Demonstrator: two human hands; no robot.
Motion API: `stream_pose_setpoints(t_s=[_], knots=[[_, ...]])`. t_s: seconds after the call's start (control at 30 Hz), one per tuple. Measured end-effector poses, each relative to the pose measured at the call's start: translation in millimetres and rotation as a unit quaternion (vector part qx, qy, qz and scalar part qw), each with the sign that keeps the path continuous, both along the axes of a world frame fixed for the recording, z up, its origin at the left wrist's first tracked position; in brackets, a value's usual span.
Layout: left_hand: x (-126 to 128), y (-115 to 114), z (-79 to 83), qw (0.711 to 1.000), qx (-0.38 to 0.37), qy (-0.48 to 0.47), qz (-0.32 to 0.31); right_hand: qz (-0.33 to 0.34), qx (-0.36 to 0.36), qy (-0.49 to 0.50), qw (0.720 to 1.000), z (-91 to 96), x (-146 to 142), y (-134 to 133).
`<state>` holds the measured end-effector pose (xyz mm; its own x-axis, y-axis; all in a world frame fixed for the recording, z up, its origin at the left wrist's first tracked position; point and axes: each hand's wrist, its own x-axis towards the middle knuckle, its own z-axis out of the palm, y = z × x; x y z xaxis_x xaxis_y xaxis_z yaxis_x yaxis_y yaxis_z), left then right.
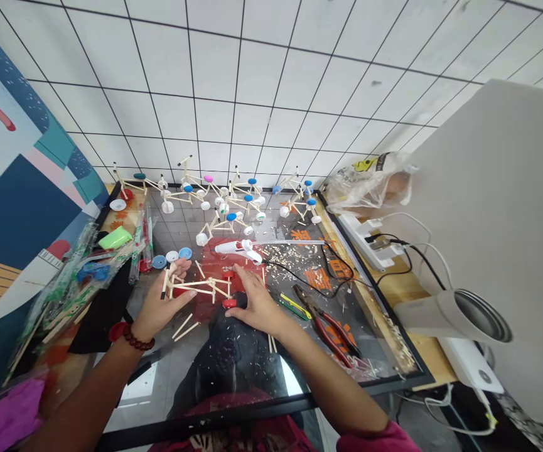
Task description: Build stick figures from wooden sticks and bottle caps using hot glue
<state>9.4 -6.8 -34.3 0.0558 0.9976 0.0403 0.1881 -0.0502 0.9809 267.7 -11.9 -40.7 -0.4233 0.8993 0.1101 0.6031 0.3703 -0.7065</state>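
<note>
Both my hands rest on a small frame of wooden sticks with red bottle caps (200, 287) lying on the glass table (233, 370). My left hand (161, 304), a red bead bracelet on its wrist, grips the frame's left end with curled fingers. My right hand (255, 304) has its fingers against the right end, by a red cap (228, 303). A white glue gun (240, 248) lies just beyond the frame. Loose sticks (185, 328) lie under my left hand.
Several finished stick-and-cap models (233, 204) stand at the back. Red pliers (330, 329) and a yellow-green tool (294, 307) lie right of my hand. A power strip (370, 235) with cables, a plastic bag (370, 182), packets of parts (83, 276) at left, loose caps (172, 256).
</note>
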Motion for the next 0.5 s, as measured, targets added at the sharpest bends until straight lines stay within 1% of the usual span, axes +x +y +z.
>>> stream_pose_setpoints(t_s=[0.13, 0.3, 0.5], knots=[[-1.6, -0.5, 3.4, 1.000, 0.010, 0.008, -0.002, -0.002, -0.015, 0.004, 1.000, 0.7, 2.1, 0.2], [-0.7, -0.8, 7.7, 1.000, 0.010, 0.014, 0.003, 0.002, -0.014, 0.011, 1.000, 0.8, 3.6, 1.4], [-1.0, -0.3, 1.4, 1.000, -0.001, 0.021, 0.001, -0.002, -0.008, 0.029, 1.000, 0.5, 3.5, 3.0]])
